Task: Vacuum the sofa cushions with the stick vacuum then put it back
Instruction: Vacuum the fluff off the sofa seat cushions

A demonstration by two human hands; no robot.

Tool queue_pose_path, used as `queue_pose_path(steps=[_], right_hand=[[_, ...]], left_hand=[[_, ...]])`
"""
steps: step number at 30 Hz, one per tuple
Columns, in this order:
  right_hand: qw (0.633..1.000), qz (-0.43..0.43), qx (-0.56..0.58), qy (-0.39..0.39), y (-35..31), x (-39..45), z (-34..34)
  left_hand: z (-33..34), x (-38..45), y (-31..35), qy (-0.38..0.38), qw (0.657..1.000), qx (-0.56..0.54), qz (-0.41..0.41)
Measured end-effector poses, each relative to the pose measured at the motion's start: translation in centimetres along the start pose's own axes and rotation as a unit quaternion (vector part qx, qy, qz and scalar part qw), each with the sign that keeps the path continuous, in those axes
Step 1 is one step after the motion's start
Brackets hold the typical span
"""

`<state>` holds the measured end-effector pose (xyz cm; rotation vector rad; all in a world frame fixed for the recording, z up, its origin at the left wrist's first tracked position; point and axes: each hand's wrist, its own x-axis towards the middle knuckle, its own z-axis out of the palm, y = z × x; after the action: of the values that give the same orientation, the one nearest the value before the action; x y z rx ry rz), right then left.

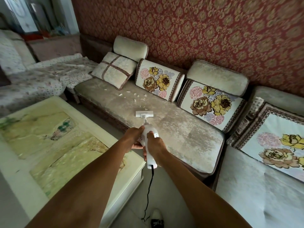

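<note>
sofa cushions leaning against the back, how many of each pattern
Flower print cushions: 3, one beside the cross one, one in the middle, one at the right edge
Plain cushion with a brown ribbon cross: 1
Total: 4

The plain headrest pads on top are not counted.

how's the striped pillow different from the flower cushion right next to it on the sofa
The striped pillow is plain cream crossed by brown bands; the flower cushion carries yellow, brown and pink blooms with patterned dark end borders. The striped pillow is soft and puffy, the flower cushion a firmer boxy block. Both lean against the sofa back above the seat cushion.
</note>
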<state>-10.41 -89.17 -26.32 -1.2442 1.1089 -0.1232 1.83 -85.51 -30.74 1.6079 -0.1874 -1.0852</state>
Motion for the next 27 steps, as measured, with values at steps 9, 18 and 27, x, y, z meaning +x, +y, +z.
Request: queue_pose_path(steps=[9, 18, 27], right_hand=[[0.998, -0.001, -0.068, -0.007, -2.0, 2.2, -1.7], [0.995, 0.021, -0.099, -0.013, -4.6, 7.6, -3.3], [0.993, -0.016, -0.102, -0.050, -7.2, 14.6, -4.9]], left_hand=[[1.4, 1.9, 0.8, -0.002, 1.000, -0.006, -0.003], [3.4, 6.9, 3.1, 0.016, 0.999, -0.018, -0.033], [5.8, 11.8, 6.3, 0.047, 0.997, -0.045, -0.040]])
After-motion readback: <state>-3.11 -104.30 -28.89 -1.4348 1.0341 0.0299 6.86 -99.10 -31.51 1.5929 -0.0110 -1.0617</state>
